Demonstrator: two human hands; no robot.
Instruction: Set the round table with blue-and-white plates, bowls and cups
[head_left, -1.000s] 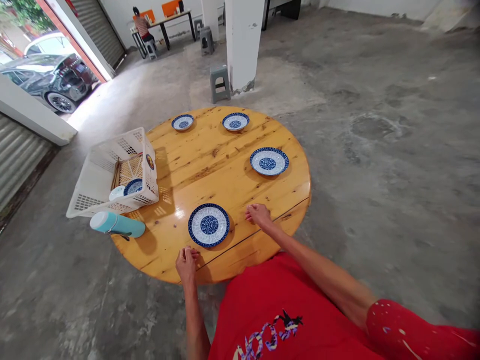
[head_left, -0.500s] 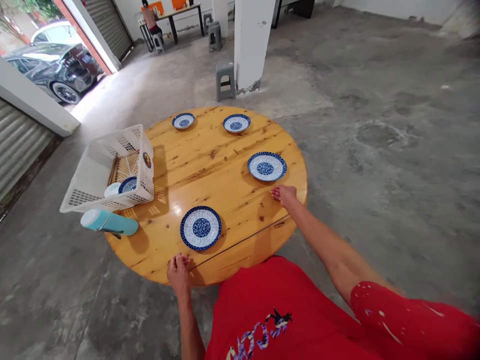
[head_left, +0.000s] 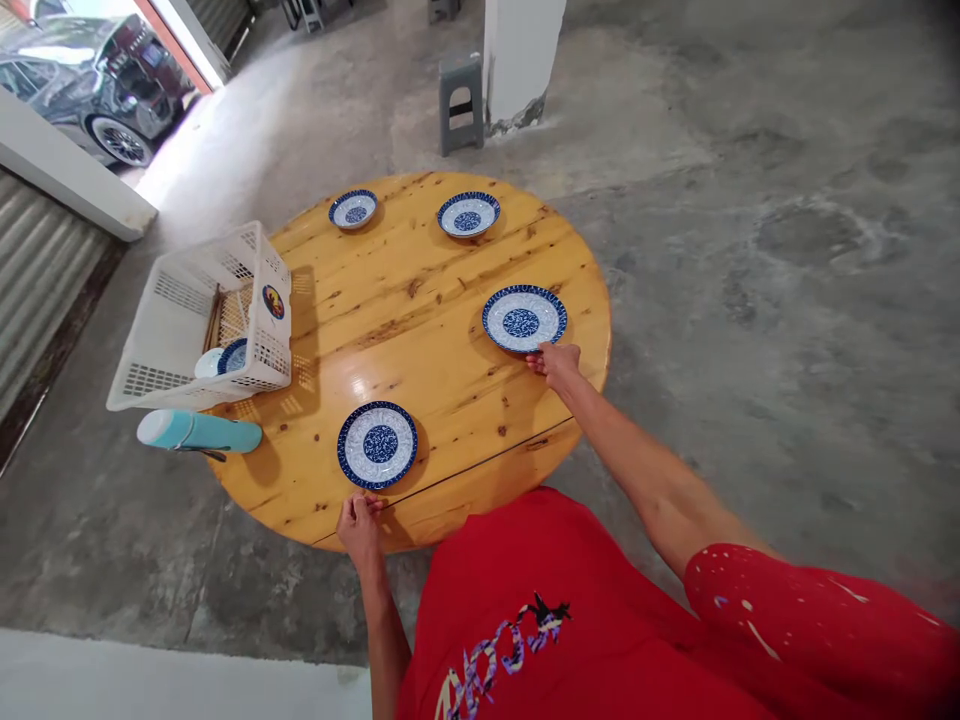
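Wood table (head_left: 420, 300): four blue plates spaced round the rim like seats
Right hand (head_left: 556, 362): fingers curled, touching right plate (head_left: 523, 318) edge
Left hand (head_left: 358, 520): loosely closed on table edge, steadying, holding nothing

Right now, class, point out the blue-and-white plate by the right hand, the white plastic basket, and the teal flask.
blue-and-white plate (head_left: 523, 318): head view, patterned centre.
white plastic basket (head_left: 169, 305): head view, inner wall.
teal flask (head_left: 206, 433): head view, body.

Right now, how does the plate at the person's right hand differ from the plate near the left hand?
The plate by the right hand sits farther out on the table, and the right hand touches its near rim. The plate near the left hand lies close to the table's near edge, and the left hand rests just short of it. Both lie flat, round, blue-and-white patterned.
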